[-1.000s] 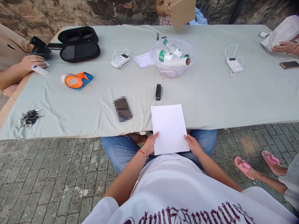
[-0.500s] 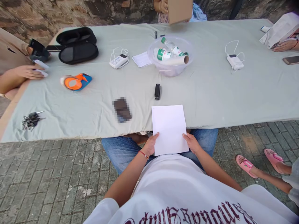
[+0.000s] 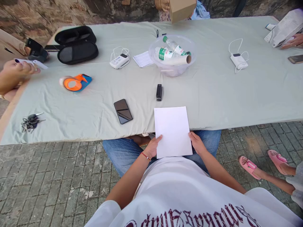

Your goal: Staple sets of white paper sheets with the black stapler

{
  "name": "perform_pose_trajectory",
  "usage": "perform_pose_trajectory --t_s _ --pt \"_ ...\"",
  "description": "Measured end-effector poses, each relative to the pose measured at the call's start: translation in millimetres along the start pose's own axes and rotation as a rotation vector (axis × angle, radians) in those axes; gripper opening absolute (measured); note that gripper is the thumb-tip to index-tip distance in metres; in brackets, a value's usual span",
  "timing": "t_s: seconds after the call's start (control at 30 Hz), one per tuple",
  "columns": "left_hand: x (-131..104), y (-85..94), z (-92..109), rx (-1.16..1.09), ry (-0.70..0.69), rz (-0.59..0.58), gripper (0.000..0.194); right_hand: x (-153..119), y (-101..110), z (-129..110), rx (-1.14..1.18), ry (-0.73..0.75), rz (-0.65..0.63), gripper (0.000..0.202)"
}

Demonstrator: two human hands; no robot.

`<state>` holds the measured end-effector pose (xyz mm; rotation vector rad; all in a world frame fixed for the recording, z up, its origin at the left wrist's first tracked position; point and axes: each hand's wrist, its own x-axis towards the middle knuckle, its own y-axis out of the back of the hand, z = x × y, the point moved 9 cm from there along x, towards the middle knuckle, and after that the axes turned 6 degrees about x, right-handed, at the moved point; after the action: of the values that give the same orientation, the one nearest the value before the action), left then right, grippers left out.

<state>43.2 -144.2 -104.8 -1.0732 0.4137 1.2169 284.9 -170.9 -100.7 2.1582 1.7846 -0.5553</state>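
White paper (image 3: 174, 132), one sheet or a thin stack, spans from the table's front edge to my lap. My left hand (image 3: 153, 147) pinches its left edge, thumb on top and the other fingers beneath. At the right edge is my right hand (image 3: 198, 144), its thumb tip just at the border; the fingers under the paper are hidden. Beyond the paper's far edge lies a black stapler (image 3: 159, 92). A dark smartphone (image 3: 123, 111) rests on the cloth left of the paper.
On the cloth-covered table (image 3: 220, 94) stand a clear basin (image 3: 174, 72) of bottles, an orange-blue tape dispenser (image 3: 75, 83), keys (image 3: 31, 122), a black case (image 3: 78, 53) and white cabled devices (image 3: 119, 61). Other people's hands (image 3: 17, 74) are at the left, far and right sides.
My right hand has shifted slightly right, its thumb now lapping less over the paper. The paper has moved slightly right. At the left, another person's hand has lifted from the table with a white object.
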Motion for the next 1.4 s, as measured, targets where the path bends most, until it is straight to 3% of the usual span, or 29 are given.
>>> perform_pose_trajectory --t_s 0.23,0.37,0.57,0.7,0.8,0.9,1.07,1.17,1.4 --pt "-4 -4.1 3 0.011 0.000 -0.027 0.037 2 -2 -7 -0.134 0.015 -0.052 0.044" --pt "0 -1.4 0 0.010 -0.001 -0.022 0.041 0 7 -8 -0.101 0.024 0.055 0.047" --pt "4 1.7 -1 0.020 -0.028 -0.001 0.045 -4 -5 -1 -0.095 -0.018 0.005 0.043" --pt "2 0.2 1 0.016 -0.049 0.031 0.047 -1 1 -1 -0.002 -0.034 0.070 0.043" --pt "1 -0.5 0 0.005 -0.044 0.043 0.046 0 4 -7 -0.004 -0.039 0.026 0.040" --pt "4 0.3 1 -0.054 -0.060 0.039 0.039 2 16 -19 -0.069 -0.022 0.020 0.039" --pt "10 3.6 2 -0.118 -0.076 0.058 0.032 4 52 -33 -0.271 -0.011 0.121 0.038" --pt "11 0.3 1 -0.123 -0.064 0.047 0.032 2 62 -33 -0.238 -0.015 0.134 0.040" --pt "6 -10.3 9 -0.091 -0.109 0.019 0.035 -1 29 -32 -0.115 -0.024 -0.079 0.043"
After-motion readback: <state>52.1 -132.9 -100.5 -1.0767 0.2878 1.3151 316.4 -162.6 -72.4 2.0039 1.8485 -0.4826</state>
